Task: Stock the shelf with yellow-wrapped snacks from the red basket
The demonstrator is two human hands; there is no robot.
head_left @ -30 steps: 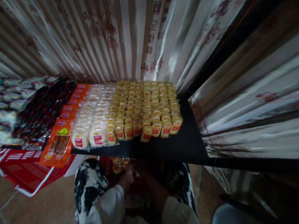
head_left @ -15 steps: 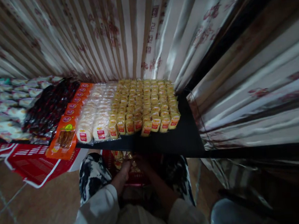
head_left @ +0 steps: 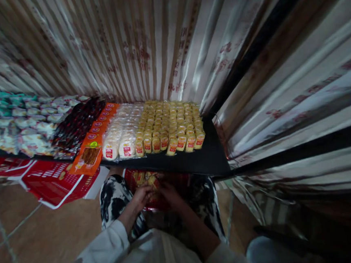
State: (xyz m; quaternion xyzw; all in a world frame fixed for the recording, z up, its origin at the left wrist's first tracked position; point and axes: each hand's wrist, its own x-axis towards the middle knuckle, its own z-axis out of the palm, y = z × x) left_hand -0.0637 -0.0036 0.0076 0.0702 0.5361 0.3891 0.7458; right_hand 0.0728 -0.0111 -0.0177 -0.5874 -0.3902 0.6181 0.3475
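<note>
Low in front of me, over a red basket (head_left: 129, 177) between my knees, both hands are close together. My left hand (head_left: 142, 195) is closed, its fingertips on a small yellow wrapped snack (head_left: 153, 181). My right hand (head_left: 170, 194), in shadow, meets the same snack from the other side with its fingers curled. More yellow packets (head_left: 139, 177) lie in the basket beneath my fingers. Above, on the black shelf (head_left: 211, 157), stand tight rows of yellow wrapped snacks (head_left: 171, 125) and white round wrapped crackers (head_left: 117, 138).
Left along the shelf lie an orange snack pack (head_left: 88, 155), dark shiny packets (head_left: 76, 125) and white-and-teal packets (head_left: 23, 116). Another red basket (head_left: 57, 180) with a white handle sits on the tiled floor below. Patterned curtains (head_left: 143, 40) hang behind, and the shelf edge overhangs my hands.
The view has shifted, so the left side of the shelf shows more. My hands stay over the basket, drawn slightly apart, and the yellow snack between them shows more plainly.
</note>
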